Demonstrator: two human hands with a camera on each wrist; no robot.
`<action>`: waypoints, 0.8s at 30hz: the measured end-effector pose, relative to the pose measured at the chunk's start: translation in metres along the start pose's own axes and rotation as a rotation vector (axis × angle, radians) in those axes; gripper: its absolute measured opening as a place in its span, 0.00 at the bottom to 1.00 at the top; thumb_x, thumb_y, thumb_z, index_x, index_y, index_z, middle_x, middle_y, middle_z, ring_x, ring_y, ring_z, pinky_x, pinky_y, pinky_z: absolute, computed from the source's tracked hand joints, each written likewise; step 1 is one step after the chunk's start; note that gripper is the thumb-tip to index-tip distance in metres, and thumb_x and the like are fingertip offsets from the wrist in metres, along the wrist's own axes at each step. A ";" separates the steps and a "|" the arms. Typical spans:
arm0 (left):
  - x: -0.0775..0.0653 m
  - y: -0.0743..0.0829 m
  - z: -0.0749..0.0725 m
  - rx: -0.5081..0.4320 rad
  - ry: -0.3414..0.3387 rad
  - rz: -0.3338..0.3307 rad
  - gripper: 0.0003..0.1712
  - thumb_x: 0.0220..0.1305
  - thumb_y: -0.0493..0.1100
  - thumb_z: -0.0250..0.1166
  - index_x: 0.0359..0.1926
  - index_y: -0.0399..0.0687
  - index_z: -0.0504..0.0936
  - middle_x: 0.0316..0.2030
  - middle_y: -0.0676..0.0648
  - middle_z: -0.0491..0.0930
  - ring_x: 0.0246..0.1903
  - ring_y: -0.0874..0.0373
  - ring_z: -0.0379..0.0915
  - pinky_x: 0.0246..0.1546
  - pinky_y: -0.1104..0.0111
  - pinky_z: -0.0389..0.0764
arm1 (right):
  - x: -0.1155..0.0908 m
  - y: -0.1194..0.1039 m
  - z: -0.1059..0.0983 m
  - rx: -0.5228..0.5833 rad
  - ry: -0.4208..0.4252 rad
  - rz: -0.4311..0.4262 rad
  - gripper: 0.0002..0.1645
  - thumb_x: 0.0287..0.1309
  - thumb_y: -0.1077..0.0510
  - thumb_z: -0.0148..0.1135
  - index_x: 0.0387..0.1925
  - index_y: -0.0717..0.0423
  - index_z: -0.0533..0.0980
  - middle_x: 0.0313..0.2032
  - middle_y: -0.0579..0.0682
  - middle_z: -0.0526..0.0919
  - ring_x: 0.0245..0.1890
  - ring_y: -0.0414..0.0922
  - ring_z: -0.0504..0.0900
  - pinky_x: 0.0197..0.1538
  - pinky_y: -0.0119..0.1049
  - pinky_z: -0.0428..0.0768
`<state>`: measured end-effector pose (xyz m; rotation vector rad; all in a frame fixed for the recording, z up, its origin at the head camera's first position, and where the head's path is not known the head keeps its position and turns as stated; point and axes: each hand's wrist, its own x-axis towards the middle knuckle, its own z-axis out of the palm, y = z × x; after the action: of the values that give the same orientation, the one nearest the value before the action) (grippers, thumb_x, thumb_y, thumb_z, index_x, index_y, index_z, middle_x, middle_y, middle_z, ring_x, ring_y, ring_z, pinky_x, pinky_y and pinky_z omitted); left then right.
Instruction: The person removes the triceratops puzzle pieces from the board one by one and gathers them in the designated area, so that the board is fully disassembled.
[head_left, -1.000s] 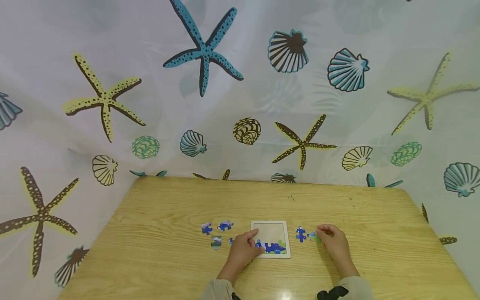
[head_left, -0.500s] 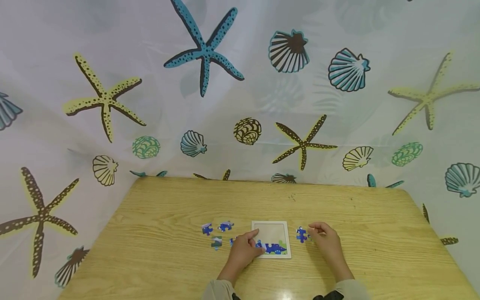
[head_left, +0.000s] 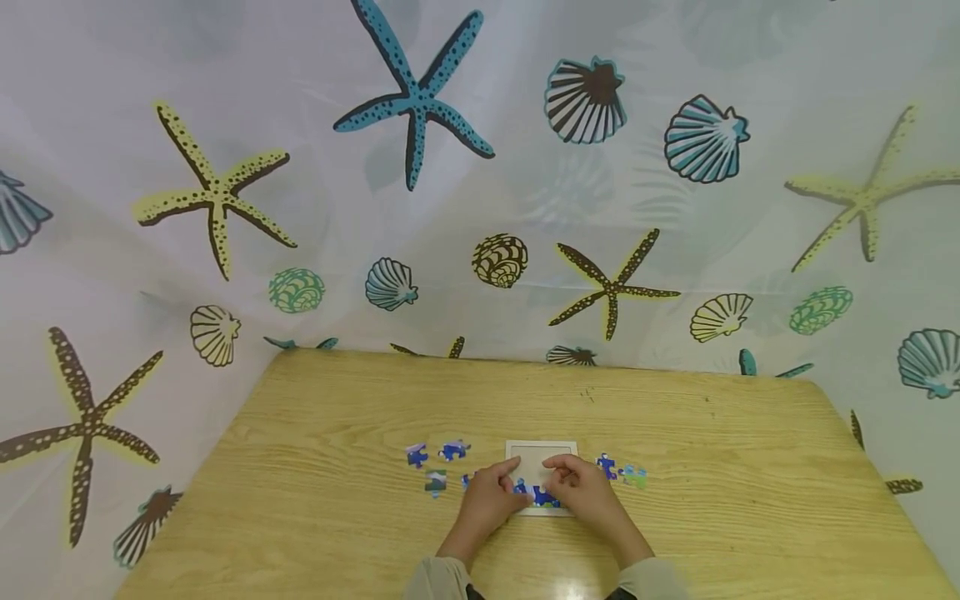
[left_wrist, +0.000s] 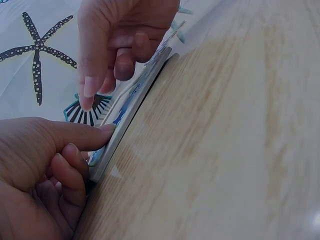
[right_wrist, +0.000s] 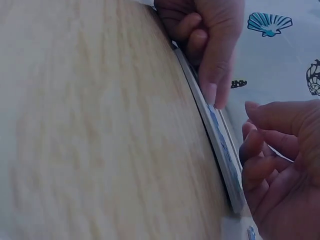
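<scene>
A square jigsaw tray point(head_left: 525, 444) with a pale rim lies on the table, with joined blue puzzle pieces point(head_left: 542, 497) along its near side. My left hand point(head_left: 487, 500) grips the tray's left edge, thumb over the near corner. In the left wrist view its thumb point(left_wrist: 92, 135) presses on the rim, the other fingers curled beside it. My right hand point(head_left: 588, 496) hovers over the tray's right half and hides part of it. Its fingers are loosely bent; in the right wrist view thumb point(right_wrist: 265, 112) and index finger stand apart, no piece showing between them.
Loose jigsaw pieces lie on both sides of the tray: a blue one point(head_left: 606, 465) and a green one point(head_left: 634, 476) right, several left, such as a grey-green one point(head_left: 435, 482). A patterned cloth point(head_left: 450, 208) hangs behind the wooden table point(head_left: 337, 467).
My right hand has moved left from beside the green piece to over the tray, uncovering the loose pieces on the right. My left hand has kept its hold on the tray.
</scene>
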<state>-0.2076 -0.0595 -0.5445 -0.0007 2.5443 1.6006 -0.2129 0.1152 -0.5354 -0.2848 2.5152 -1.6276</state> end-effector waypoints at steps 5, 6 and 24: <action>0.001 0.001 0.000 0.013 -0.004 0.011 0.36 0.46 0.38 0.75 0.59 0.38 0.75 0.16 0.54 0.65 0.15 0.62 0.56 0.18 0.73 0.60 | 0.002 0.000 0.011 -0.071 -0.097 -0.063 0.16 0.56 0.63 0.64 0.46 0.65 0.77 0.27 0.44 0.75 0.20 0.34 0.67 0.24 0.26 0.66; 0.001 0.001 0.000 0.014 -0.004 0.013 0.36 0.47 0.38 0.74 0.59 0.38 0.75 0.16 0.54 0.65 0.15 0.63 0.56 0.17 0.73 0.60 | 0.002 -0.001 0.012 -0.083 -0.110 -0.069 0.17 0.55 0.63 0.64 0.47 0.65 0.77 0.27 0.44 0.75 0.20 0.34 0.67 0.24 0.26 0.66; -0.002 -0.002 -0.001 -0.096 -0.015 0.000 0.22 0.72 0.46 0.50 0.60 0.39 0.74 0.14 0.52 0.67 0.11 0.62 0.62 0.14 0.72 0.64 | 0.003 -0.016 0.022 -0.308 -0.097 -0.077 0.18 0.47 0.61 0.70 0.43 0.55 0.80 0.20 0.42 0.70 0.19 0.37 0.65 0.23 0.30 0.63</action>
<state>-0.2060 -0.0619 -0.5459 0.0022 2.4537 1.7143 -0.2097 0.0884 -0.5300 -0.4857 2.7027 -1.2110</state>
